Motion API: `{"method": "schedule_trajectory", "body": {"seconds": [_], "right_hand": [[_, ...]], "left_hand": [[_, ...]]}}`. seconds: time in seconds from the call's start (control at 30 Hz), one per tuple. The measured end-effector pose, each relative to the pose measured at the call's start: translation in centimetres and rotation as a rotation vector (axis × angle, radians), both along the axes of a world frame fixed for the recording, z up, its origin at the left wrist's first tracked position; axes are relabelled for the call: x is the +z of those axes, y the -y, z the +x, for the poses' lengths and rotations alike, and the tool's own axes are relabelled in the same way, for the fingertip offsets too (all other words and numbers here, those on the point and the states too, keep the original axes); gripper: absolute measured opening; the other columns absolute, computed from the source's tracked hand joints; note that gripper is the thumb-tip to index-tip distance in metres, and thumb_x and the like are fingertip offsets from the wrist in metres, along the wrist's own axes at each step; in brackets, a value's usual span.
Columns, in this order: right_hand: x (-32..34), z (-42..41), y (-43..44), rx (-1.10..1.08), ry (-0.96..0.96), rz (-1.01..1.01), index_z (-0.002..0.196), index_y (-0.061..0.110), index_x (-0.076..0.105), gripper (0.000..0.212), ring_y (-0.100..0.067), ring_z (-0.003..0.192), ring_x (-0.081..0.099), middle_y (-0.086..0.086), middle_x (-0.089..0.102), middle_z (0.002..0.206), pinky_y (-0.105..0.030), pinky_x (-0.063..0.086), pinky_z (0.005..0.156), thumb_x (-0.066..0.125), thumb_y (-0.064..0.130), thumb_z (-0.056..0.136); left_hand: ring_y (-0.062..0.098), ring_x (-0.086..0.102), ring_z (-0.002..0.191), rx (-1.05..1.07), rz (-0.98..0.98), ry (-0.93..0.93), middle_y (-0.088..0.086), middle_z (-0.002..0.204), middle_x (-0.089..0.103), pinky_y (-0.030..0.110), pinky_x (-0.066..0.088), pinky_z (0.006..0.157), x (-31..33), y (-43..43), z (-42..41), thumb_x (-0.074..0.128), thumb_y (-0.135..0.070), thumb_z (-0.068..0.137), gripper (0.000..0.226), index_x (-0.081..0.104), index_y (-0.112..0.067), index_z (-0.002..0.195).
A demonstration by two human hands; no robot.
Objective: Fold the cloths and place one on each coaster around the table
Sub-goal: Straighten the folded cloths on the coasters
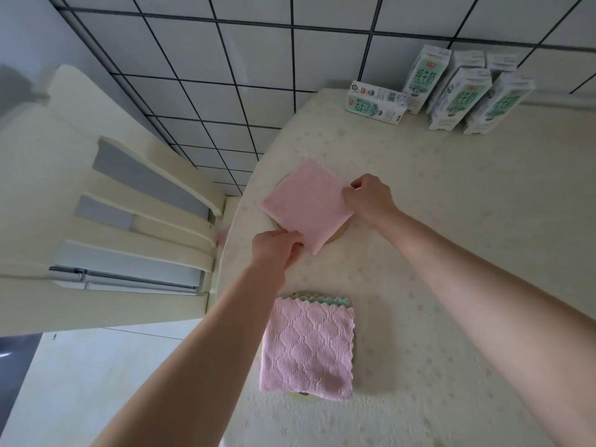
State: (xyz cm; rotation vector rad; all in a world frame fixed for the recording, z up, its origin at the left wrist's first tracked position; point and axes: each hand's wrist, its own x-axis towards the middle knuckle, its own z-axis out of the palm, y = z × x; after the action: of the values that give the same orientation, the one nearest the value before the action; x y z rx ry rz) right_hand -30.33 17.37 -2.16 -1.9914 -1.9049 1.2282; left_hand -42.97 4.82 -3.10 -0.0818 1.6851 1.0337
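A folded pink cloth [306,204] lies over a round yellowish coaster [338,235] near the table's left edge, hiding most of it. My left hand [277,248] pinches the cloth's near corner. At the cloth's right corner my right hand [371,198] pinches the edge. Closer to me, another folded pink cloth [308,350] with a diamond weave lies on a second coaster [296,395], with a green cloth [335,300] peeking out beneath its far edge.
The table [451,253] wears a cream cloth with faint flowers. Several milk cartons [451,91] stand and lie at its far side. A cream chair [129,221] is pushed against the table's left edge. Beyond is a tiled floor [242,75].
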Motion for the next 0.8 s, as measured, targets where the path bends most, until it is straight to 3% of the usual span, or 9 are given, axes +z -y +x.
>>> {"method": "schedule_trajectory", "body": {"seconds": [0.03,0.13,0.23,0.33,0.43,0.5,0.6,0.67,0.8], "right_hand": [[0.2,-0.2,-0.2,-0.022,0.006,-0.036,0.064,0.001,0.048,0.020,-0.029,0.059,0.041,-0.009,0.044,0.061,-0.035,0.037,0.048,0.047,0.014,0.080],[0.3,-0.7,-0.9,-0.072,-0.048,-0.144,0.060,0.017,0.034,0.029,-0.020,0.053,0.036,-0.001,0.037,0.060,-0.026,0.026,0.046,0.053,0.027,0.081],[0.3,-0.6,-1.3,-0.080,-0.134,-0.178,0.063,0.017,0.037,0.031,-0.020,0.058,0.038,-0.001,0.038,0.062,-0.025,0.028,0.049,0.058,0.032,0.079],[0.2,-0.5,-1.5,-0.050,-0.220,-0.167,0.079,0.013,0.050,0.016,-0.018,0.068,0.042,-0.005,0.042,0.075,-0.027,0.029,0.060,0.059,0.026,0.082],[0.4,0.2,-0.8,-0.109,-0.324,-0.173,0.092,0.006,0.062,0.018,-0.021,0.073,0.050,-0.008,0.051,0.082,-0.032,0.040,0.066,0.058,0.021,0.084],[0.4,1.1,0.1,-0.188,-0.398,-0.226,0.097,0.007,0.060,0.016,-0.022,0.081,0.059,-0.009,0.060,0.091,-0.036,0.052,0.075,0.059,0.019,0.086],[-0.2,2.0,1.8,-0.259,-0.472,-0.275,0.087,0.014,0.059,0.002,-0.017,0.080,0.060,-0.005,0.061,0.091,-0.033,0.055,0.075,0.060,0.015,0.088],[-1.0,2.0,2.9,-0.323,-0.506,-0.285,0.081,0.017,0.057,0.008,-0.019,0.079,0.062,-0.007,0.061,0.090,-0.030,0.055,0.071,0.062,0.012,0.087],[-2.5,1.2,4.6,-0.396,-0.505,-0.228,0.089,0.013,0.059,0.006,-0.024,0.083,0.064,-0.002,0.062,0.084,-0.035,0.057,0.074,0.064,0.013,0.086]], "left_hand": [[0.024,0.055,0.076,0.002,-0.005,0.026,0.017,0.084,0.059,0.040,0.053,0.092,-0.1,-0.1,0.0,0.066,0.005,0.076,0.011,0.059,-0.003,0.076],[0.022,0.056,0.070,0.003,-0.030,0.139,0.013,0.076,0.058,0.036,0.054,0.088,0.2,-0.5,0.1,0.069,0.001,0.077,0.011,0.059,-0.002,0.081],[0.018,0.052,0.065,0.024,-0.022,0.248,0.009,0.072,0.054,0.033,0.053,0.081,0.8,-0.8,0.1,0.071,-0.002,0.079,0.015,0.056,-0.004,0.079],[0.022,0.057,0.080,0.054,0.037,0.280,0.011,0.085,0.057,0.036,0.052,0.083,1.1,-1.4,-0.2,0.066,-0.002,0.083,0.012,0.055,-0.004,0.085],[0.024,0.059,0.086,-0.039,0.106,0.192,0.011,0.094,0.059,0.036,0.053,0.082,1.1,-1.9,-0.8,0.061,0.001,0.086,0.009,0.056,-0.005,0.090],[0.027,0.061,0.092,-0.124,0.132,0.107,0.012,0.102,0.061,0.035,0.055,0.078,1.1,-2.3,-1.4,0.059,0.003,0.086,0.016,0.056,-0.003,0.100],[0.031,0.061,0.102,-0.247,0.134,-0.072,0.017,0.115,0.061,0.039,0.056,0.080,0.9,-3.4,-2.9,0.061,0.002,0.084,0.027,0.055,-0.001,0.110],[0.031,0.062,0.101,-0.301,0.113,-0.180,0.018,0.114,0.062,0.044,0.055,0.086,0.7,-4.1,-4.0,0.063,0.000,0.082,0.029,0.057,-0.002,0.110],[0.031,0.062,0.104,-0.348,0.086,-0.253,0.016,0.113,0.062,0.047,0.053,0.089,0.2,-4.9,-5.3,0.065,-0.001,0.082,0.028,0.059,-0.006,0.109]]}}
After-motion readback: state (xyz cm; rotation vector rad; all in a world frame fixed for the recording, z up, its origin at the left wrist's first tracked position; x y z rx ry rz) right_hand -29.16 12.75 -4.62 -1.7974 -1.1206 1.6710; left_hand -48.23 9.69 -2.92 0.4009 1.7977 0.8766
